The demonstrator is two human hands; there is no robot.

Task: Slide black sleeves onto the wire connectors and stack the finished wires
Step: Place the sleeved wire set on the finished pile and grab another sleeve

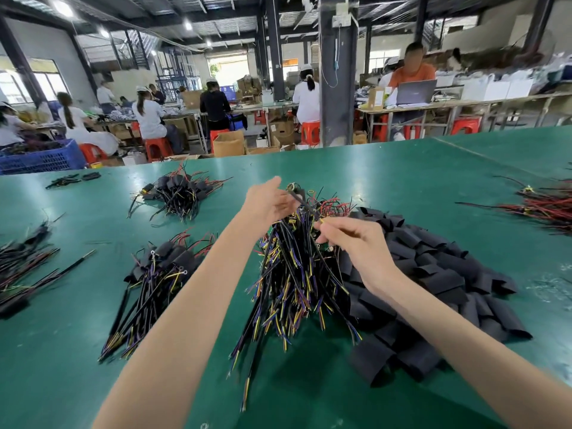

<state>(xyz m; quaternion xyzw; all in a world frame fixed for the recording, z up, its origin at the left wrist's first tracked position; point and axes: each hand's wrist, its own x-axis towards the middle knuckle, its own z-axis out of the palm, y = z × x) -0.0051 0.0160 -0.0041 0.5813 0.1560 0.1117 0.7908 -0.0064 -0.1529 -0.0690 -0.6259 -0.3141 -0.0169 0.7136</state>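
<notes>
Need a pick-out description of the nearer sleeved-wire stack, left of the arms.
On the green table, look just left of the left forearm. The nearer sleeved-wire stack lies there, black sleeves bunched at its far end, coloured tips fanning toward the camera. The central heap of wires shows no sleeves; the twin stack sits farther back.

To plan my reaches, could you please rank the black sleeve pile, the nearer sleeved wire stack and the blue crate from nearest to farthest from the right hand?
1. The black sleeve pile, just right of the right hand.
2. The nearer sleeved wire stack, across to the left.
3. The blue crate, far left in the background.
</notes>
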